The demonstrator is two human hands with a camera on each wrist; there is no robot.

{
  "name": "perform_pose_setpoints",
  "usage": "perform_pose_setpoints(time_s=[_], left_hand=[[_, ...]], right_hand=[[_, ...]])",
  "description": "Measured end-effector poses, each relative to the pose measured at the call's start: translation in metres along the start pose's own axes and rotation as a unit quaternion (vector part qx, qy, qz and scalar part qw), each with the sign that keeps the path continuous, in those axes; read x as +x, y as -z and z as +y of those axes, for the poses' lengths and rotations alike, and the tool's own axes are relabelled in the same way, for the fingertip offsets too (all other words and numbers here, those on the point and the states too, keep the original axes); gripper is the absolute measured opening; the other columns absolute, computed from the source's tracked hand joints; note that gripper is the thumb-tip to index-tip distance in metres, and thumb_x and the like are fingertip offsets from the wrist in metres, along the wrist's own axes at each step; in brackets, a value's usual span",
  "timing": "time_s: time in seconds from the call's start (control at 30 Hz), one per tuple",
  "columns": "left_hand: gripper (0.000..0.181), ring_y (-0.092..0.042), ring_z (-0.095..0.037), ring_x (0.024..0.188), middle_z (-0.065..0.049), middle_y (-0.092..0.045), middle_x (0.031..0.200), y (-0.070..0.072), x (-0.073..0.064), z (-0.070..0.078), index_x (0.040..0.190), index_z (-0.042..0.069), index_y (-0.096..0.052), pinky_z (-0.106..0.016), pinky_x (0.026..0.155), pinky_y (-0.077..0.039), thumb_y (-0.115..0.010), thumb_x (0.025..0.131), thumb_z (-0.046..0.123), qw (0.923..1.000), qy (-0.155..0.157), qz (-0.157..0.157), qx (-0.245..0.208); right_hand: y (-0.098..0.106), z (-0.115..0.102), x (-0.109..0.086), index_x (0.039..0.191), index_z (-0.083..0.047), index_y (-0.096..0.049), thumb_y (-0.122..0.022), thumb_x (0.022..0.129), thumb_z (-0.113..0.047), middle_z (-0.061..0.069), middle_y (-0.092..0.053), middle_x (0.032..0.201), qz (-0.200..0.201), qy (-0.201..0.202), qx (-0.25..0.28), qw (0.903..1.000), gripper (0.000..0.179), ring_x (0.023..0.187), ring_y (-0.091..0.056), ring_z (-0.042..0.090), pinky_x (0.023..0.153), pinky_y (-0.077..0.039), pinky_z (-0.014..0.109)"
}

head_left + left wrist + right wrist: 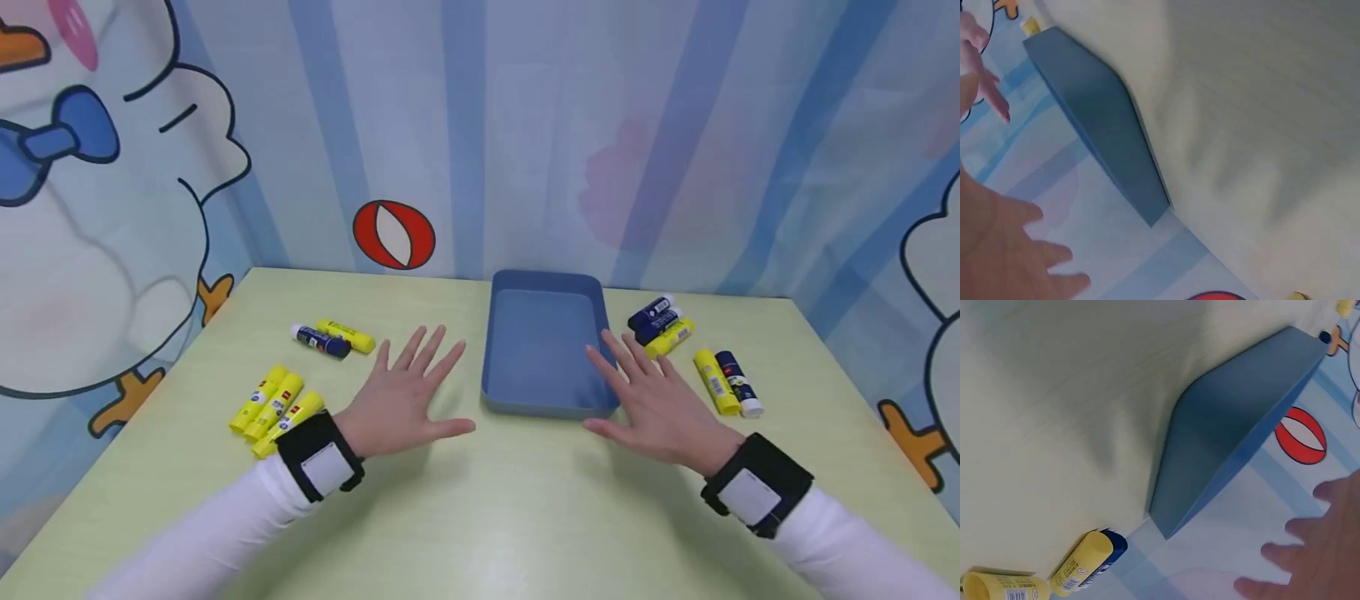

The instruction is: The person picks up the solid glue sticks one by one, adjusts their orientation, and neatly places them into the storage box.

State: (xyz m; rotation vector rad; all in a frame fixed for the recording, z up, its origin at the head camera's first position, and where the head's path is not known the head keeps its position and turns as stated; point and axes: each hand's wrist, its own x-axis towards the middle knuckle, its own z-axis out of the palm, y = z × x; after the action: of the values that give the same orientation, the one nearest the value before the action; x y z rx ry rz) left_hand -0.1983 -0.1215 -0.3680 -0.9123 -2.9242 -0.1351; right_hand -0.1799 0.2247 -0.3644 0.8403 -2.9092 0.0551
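My left hand [401, 400] is held above the table with its fingers spread, holding nothing. Left of it lie several yellow glue sticks [274, 403], and farther back a navy glue stick with a white cap [320, 341] beside another yellow one [346, 335]. My right hand [660, 408] also hovers with spread fingers, its fingertips overlapping the right edge of a blue tray [547, 350] in the head view. Past that hand are navy glue sticks [651, 312] with a yellow one [670, 338], and to its right a yellow [717, 382] and a navy glue stick [738, 383] side by side.
The pale table [510, 517] ends at a blue striped curtain [525, 142] with cartoon prints behind it. The tray's side wall [1222, 431] stands up from the tabletop. Black bands with white patches wrap both wrists.
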Motion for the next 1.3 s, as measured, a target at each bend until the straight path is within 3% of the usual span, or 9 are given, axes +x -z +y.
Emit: perform_pose_setpoints(time_s=[0.1,0.23,0.43,0.6,0.8,1.03,1.3], left_hand=[[0.096,-0.008,-0.033,0.147,-0.012,-0.012,0.161,-0.002,0.015,0.007,0.156,0.017,-0.020,-0.068,0.109,-0.012,-0.047,0.085,0.075,0.9976,-0.063,-0.023,0.016],[0.086,-0.021,-0.029,0.144,-0.013,-0.026,0.157,-0.009,0.033,0.019,0.152,0.012,-0.031,-0.061,0.111,-0.018,-0.050,0.089,0.067,0.9876,-0.141,-0.042,0.055],[0.055,-0.058,-0.021,0.117,-0.008,-0.062,0.126,-0.022,0.050,0.032,0.138,0.007,-0.052,-0.046,0.108,-0.035,-0.060,0.095,0.041,0.9685,-0.225,-0.024,0.104],[0.037,-0.066,-0.016,0.089,-0.004,-0.070,0.101,-0.028,0.056,0.034,0.126,0.007,-0.059,-0.034,0.089,-0.050,-0.065,0.094,0.022,0.9655,-0.238,-0.009,0.106],[0.012,-0.055,-0.012,0.063,-0.001,-0.065,0.077,-0.034,0.059,0.030,0.105,0.008,-0.062,-0.024,0.064,-0.048,-0.063,0.092,0.009,0.9634,-0.247,0.011,0.103],[0.013,-0.054,-0.013,0.062,0.000,-0.065,0.078,-0.034,0.053,0.024,0.104,0.008,-0.063,-0.023,0.063,-0.047,-0.064,0.091,0.004,0.9618,-0.255,0.020,0.097],[0.018,-0.059,-0.015,0.068,-0.001,-0.067,0.082,-0.033,0.040,0.013,0.107,0.008,-0.062,-0.026,0.069,-0.051,-0.065,0.090,0.003,0.9652,-0.252,0.018,0.069]], right_hand=[[-0.004,0.006,0.006,0.154,-0.008,-0.025,-0.050,0.093,-0.061,0.019,-0.017,0.158,-0.010,0.044,-0.006,0.9989,0.084,0.143,-0.018,0.039,0.108,-0.022,0.064],[-0.011,0.012,0.012,0.151,-0.006,-0.032,-0.057,0.092,-0.056,0.021,-0.028,0.154,-0.022,0.090,-0.023,0.9954,0.081,0.138,-0.031,0.040,0.106,-0.029,0.061],[-0.017,0.017,0.014,0.137,-0.001,-0.050,-0.067,0.090,-0.043,0.021,-0.051,0.135,-0.031,0.115,-0.041,0.9921,0.066,0.121,-0.051,0.038,0.099,-0.042,0.055],[-0.019,0.022,0.013,0.115,-0.002,-0.064,-0.074,0.087,-0.029,0.011,-0.062,0.103,-0.022,0.141,-0.042,0.9889,0.040,0.094,-0.059,0.027,0.088,-0.051,0.045],[-0.025,0.027,0.012,0.094,-0.007,-0.067,-0.075,0.086,-0.017,0.001,-0.058,0.082,-0.008,0.162,-0.054,0.9853,0.015,0.076,-0.053,0.018,0.079,-0.052,0.037],[-0.032,0.023,0.009,0.089,-0.008,-0.067,-0.075,0.085,-0.012,0.001,-0.060,0.081,0.016,0.185,-0.051,0.9813,0.010,0.078,-0.056,0.018,0.082,-0.052,0.038],[-0.033,0.001,0.003,0.087,-0.009,-0.064,-0.074,0.086,-0.012,-0.001,-0.057,0.078,0.029,0.224,-0.044,0.9732,0.011,0.075,-0.055,0.016,0.081,-0.052,0.035]])
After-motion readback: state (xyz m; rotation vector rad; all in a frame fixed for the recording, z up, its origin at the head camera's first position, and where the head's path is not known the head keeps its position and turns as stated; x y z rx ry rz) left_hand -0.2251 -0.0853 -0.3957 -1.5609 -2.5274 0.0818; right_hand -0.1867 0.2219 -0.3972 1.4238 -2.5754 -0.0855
